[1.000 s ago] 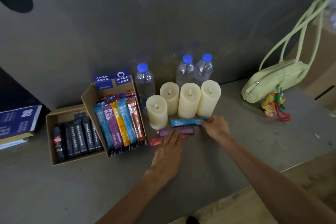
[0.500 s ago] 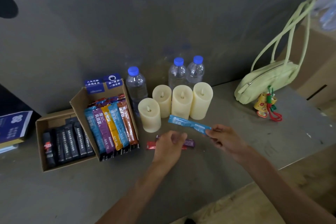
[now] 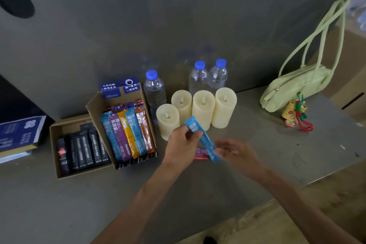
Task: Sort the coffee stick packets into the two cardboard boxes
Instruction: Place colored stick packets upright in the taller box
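On the grey table (image 3: 111, 200), just in front of the candles (image 3: 203, 109), that's where my hands are, seen from the head camera, the only view going. My left hand (image 3: 181, 144) pinches the blue packet (image 3: 201, 137) near its upper end, thumb and fingers curled onto it. The stick slants down to the right, lifted clear of the table. My right hand (image 3: 236, 154) sits at the packet's lower end, fingers loose and spread; it's smeared by blur, so I can't tell whether the fingertips touch the foil. I read it as a hand-over: the boxes are on my left, so the left hand is the sensible carrier.

Under the blue stick, a purple packet (image 3: 200, 150) and a red packet (image 3: 199, 157) lie flat on the table, side by side, partly hidden. Those two look unsorted.

Off to the left, two cardboard boxes side by side. The tilted box (image 3: 95, 111) shows coloured packets (image 3: 126, 134) in a row, blue, purple, yellow, blue, orange, propped so every face reads. The low box (image 3: 67, 128) beside it holds black packets (image 3: 83, 150) only. By that logic my blue one joins the coloured row. One thing to watch: the leftmost candle (image 3: 167, 119) stands just beside that box's right wall, and a swinging stick end could clip it.

Water bottles (image 3: 154, 93) behind the candles, a green bag (image 3: 297, 85) far right: neither in my path.
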Demonstrator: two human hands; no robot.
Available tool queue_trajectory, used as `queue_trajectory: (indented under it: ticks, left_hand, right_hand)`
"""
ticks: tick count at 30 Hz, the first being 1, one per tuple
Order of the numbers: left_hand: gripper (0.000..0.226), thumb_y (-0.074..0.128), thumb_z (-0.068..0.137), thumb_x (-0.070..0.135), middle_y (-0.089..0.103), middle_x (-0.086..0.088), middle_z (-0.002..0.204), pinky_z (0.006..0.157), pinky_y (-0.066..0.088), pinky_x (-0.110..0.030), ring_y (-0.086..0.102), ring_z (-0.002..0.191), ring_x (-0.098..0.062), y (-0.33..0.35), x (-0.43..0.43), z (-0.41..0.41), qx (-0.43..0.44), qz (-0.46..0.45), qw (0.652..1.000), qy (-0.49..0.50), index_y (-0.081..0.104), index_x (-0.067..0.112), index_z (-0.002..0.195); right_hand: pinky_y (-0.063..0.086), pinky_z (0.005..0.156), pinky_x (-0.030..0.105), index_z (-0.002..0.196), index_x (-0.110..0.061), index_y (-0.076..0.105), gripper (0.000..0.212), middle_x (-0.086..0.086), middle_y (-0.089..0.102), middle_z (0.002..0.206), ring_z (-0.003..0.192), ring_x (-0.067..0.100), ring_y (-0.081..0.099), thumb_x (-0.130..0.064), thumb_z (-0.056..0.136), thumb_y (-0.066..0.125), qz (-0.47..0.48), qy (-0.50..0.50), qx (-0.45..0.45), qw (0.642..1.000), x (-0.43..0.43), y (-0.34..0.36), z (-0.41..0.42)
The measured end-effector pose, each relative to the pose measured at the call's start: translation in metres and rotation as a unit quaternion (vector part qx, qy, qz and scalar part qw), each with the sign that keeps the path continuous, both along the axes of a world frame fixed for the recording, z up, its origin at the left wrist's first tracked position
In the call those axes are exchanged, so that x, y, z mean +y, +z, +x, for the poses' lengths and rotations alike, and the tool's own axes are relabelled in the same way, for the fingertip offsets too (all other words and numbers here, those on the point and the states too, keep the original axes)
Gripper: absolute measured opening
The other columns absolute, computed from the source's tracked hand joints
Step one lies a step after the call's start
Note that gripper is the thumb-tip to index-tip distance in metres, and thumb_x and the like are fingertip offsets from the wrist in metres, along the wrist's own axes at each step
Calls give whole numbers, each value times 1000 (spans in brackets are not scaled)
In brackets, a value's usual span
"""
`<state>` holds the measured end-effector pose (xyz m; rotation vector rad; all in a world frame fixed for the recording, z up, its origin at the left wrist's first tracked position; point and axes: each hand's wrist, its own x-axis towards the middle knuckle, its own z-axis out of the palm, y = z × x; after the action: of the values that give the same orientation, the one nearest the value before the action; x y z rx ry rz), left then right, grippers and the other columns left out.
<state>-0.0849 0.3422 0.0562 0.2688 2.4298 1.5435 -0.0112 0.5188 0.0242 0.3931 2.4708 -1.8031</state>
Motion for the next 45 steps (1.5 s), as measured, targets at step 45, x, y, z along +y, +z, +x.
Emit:
queue_trajectory:
  ticks: [45]
  left_hand:
    - [42, 68, 78, 7, 62, 10, 99, 65, 50, -14, 62, 89, -6, -46, -206, -13, 28, -97, 985, 140, 49, 23, 112]
  right_hand:
    - [60, 73, 38, 85, -11, 67, 23, 5, 72, 93, 86, 20, 70, -34, 91, 69, 289, 125, 72, 946, -240, 1, -114]
